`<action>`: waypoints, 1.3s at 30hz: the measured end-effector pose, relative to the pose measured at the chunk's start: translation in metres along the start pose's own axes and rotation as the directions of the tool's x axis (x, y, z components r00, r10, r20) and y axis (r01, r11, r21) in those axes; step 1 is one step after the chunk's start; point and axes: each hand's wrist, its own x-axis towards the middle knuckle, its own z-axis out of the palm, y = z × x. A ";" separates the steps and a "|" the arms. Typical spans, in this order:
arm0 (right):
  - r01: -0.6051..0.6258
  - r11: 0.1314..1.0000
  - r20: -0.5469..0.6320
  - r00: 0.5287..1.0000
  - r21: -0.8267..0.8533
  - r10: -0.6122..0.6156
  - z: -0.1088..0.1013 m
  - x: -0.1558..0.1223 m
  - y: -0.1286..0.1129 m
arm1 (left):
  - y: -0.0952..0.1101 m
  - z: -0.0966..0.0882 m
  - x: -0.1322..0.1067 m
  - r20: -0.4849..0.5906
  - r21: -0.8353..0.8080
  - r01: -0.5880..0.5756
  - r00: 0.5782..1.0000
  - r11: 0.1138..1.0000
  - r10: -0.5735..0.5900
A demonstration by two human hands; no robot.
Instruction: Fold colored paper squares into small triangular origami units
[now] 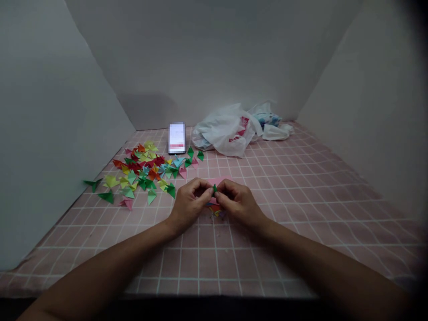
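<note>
My left hand [190, 199] and my right hand [236, 200] meet over the middle of the pink checked cloth [301, 191]. Both pinch a small green folded paper piece [214, 188] between their fingertips. Under the hands lies a small stack of coloured paper sheets [216, 207], with a pink sheet [219, 181] showing just beyond the fingers. A scattered pile of folded paper triangles [147, 169] in red, green, yellow, blue and pink lies to the left of my left hand.
A phone [177, 137] with a lit screen stands upright behind the pile. A crumpled white plastic bag [230, 129] lies at the back by the wall. Grey walls close in the surface on the left, back and right.
</note>
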 end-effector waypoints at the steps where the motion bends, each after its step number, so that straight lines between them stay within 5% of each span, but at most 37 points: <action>1: -0.015 1.000 0.005 1.000 0.023 0.014 0.000 0.000 0.000 | -0.001 0.000 0.000 -0.004 0.002 0.018 1.000 1.000 -0.018; 39: -0.191 0.914 0.120 0.980 0.357 0.158 0.002 -0.003 -0.004 | 0.010 0.000 -0.006 0.032 -0.103 -0.014 0.999 0.995 0.017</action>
